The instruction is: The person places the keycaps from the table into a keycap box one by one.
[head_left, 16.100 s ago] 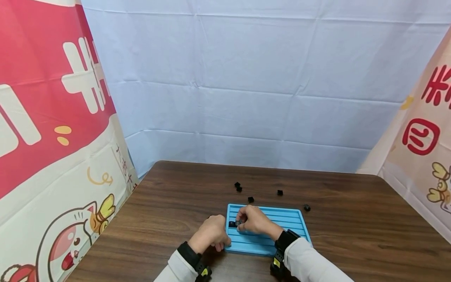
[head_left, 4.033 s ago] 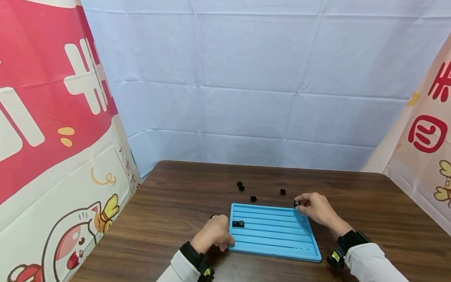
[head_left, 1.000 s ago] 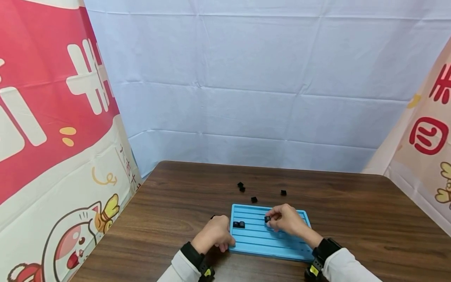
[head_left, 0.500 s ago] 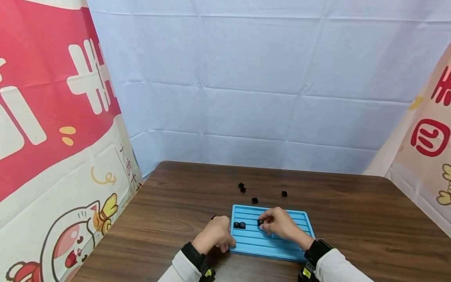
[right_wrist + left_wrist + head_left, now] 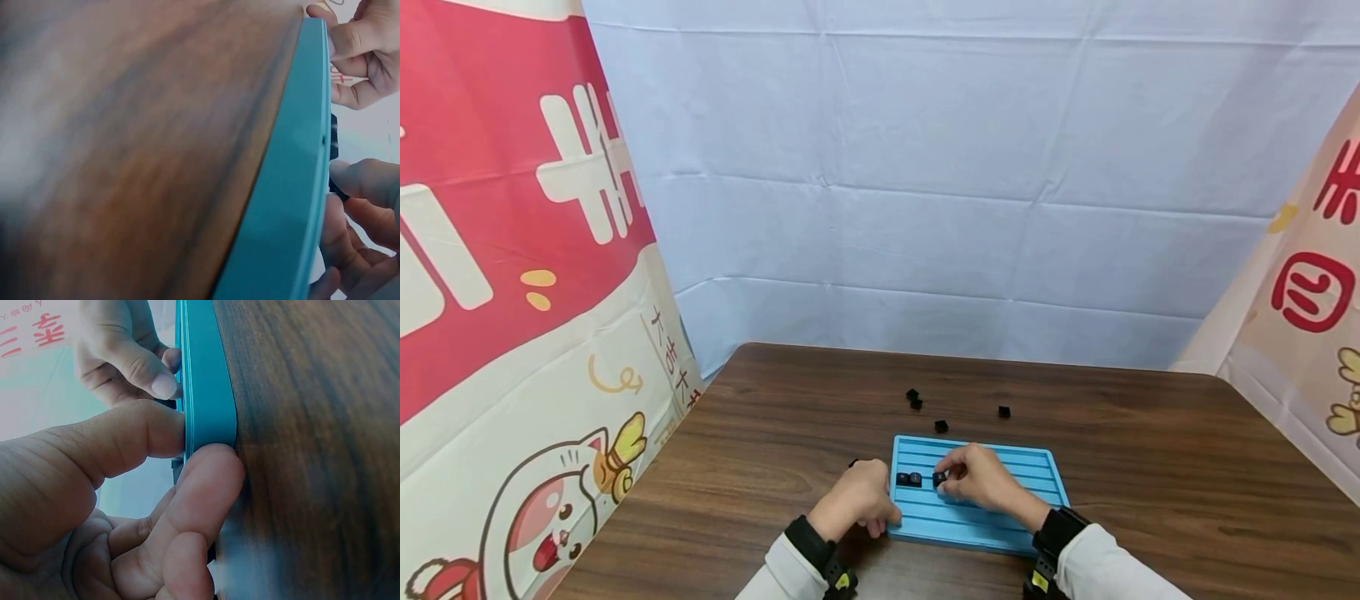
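A light blue ridged tray (image 5: 955, 532) lies on the table. At its front left corner my left hand (image 5: 857, 498) grips the edge; in the left wrist view the thumb (image 5: 134, 434) presses the rim and a bent finger (image 5: 209, 487) lies against the side. Between thumb and fingertips my right hand (image 5: 985, 481) pinches a small black keycap (image 5: 939, 479), low over one of the tray's grooves. Just left of it, two black keycaps (image 5: 909, 479) sit side by side in a groove by the left wall. The right wrist view shows the pinched keycap (image 5: 337, 189) partly hidden behind the rim.
Behind the tray on the wooden table (image 5: 790, 417) are several loose keycaps: two close together (image 5: 914, 400), one (image 5: 942, 426) near the tray's back edge, and another (image 5: 1003, 412) farther right. Pale cloth (image 5: 925, 208) hangs behind the table, with printed cloths at both sides.
Earlier my right hand put a second keycap beside the first. It then took the keycap from right of the tray and carried it left along the groove. My left hand stayed at the corner.
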The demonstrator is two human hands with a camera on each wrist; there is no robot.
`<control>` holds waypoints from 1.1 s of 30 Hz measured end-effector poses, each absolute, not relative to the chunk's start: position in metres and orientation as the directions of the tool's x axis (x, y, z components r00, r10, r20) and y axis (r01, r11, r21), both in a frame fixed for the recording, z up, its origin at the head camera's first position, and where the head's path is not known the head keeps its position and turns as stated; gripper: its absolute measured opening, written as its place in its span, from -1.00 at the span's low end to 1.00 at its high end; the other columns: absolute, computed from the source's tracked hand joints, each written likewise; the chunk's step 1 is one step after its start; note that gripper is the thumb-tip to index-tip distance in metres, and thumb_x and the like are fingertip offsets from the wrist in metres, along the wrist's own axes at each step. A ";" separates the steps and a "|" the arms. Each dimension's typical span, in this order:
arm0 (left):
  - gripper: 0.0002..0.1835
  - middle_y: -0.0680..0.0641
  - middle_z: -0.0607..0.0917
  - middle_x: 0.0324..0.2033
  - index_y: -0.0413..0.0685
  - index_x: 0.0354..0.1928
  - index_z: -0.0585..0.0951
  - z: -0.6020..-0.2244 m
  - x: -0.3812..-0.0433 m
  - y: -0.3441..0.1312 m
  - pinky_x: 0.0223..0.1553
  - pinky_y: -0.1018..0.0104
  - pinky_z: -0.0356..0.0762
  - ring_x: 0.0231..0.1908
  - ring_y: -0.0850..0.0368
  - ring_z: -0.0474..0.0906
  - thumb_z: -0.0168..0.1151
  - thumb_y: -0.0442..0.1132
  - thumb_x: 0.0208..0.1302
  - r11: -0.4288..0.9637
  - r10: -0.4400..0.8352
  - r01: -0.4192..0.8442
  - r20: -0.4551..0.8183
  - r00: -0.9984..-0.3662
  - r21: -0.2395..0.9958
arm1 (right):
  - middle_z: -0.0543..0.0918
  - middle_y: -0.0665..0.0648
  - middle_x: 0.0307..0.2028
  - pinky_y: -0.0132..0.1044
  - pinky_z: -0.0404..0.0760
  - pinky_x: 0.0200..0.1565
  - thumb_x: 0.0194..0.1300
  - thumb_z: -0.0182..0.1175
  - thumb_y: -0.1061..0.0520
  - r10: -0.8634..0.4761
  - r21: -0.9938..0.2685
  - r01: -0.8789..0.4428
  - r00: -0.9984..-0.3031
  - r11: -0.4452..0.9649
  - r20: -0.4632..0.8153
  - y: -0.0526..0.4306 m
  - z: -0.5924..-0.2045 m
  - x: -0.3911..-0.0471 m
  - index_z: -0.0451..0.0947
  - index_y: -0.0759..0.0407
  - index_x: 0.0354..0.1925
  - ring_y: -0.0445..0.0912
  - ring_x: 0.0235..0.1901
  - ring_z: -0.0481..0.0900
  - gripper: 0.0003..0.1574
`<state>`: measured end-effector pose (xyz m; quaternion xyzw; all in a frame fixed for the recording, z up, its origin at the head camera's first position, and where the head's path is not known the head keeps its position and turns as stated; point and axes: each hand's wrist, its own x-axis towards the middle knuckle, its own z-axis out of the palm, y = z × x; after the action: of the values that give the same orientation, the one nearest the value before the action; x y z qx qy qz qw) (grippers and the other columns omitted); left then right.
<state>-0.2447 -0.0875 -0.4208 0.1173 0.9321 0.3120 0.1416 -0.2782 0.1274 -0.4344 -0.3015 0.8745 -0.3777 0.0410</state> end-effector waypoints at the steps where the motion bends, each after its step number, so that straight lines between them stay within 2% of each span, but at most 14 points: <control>1: -0.71 -0.02 0.53 -0.87 -0.21 -0.80 0.49 -0.421 -0.245 -0.087 -0.80 0.42 0.21 -0.81 0.13 0.51 0.37 -0.41 -0.08 0.779 0.306 0.129 -0.193 -0.932 0.614 | 0.54 -0.03 -0.52 -0.31 0.41 -0.56 0.11 0.30 0.30 -0.559 -0.682 -0.498 -0.814 0.536 0.156 0.126 -0.435 -0.278 0.64 0.30 -0.21 -0.21 -0.60 0.44 -0.79; 14: -0.69 -0.02 0.53 -0.87 -0.19 -0.81 0.46 -0.421 -0.245 -0.091 -0.79 0.41 0.22 -0.81 0.14 0.50 0.38 -0.41 -0.08 0.777 0.313 0.133 -0.194 -0.930 0.615 | 0.50 -0.06 -0.60 -0.34 0.32 -0.61 0.08 0.35 0.24 -0.522 -0.651 -0.465 -0.844 0.600 0.123 0.112 -0.434 -0.275 0.67 0.22 -0.24 -0.19 -0.68 0.37 -0.79; 24: -0.69 -0.01 0.53 -0.87 -0.19 -0.81 0.48 -0.419 -0.244 -0.092 -0.78 0.40 0.26 -0.80 0.13 0.51 0.38 -0.38 -0.07 0.781 0.319 0.133 -0.206 -0.925 0.610 | 0.48 -0.09 -0.61 -0.34 0.33 -0.60 0.06 0.37 0.25 -0.515 -0.612 -0.483 -0.846 0.626 0.140 0.104 -0.433 -0.275 0.66 0.20 -0.27 -0.21 -0.67 0.37 -0.80; 33: -0.71 0.01 0.52 -0.88 -0.17 -0.80 0.50 -0.417 -0.243 -0.094 -0.76 0.36 0.34 -0.81 0.16 0.50 0.38 -0.39 -0.09 0.779 0.331 0.155 -0.189 -0.924 0.607 | 0.49 -0.08 -0.61 -0.32 0.33 -0.57 0.06 0.36 0.25 -0.527 -0.625 -0.484 -0.839 0.613 0.133 0.102 -0.432 -0.275 0.65 0.20 -0.27 -0.20 -0.67 0.37 -0.81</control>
<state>-0.2430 -0.0941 -0.4166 0.1302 0.9322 0.3055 0.1443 -0.2749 0.1023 -0.4319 -0.2816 0.8974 -0.3381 0.0320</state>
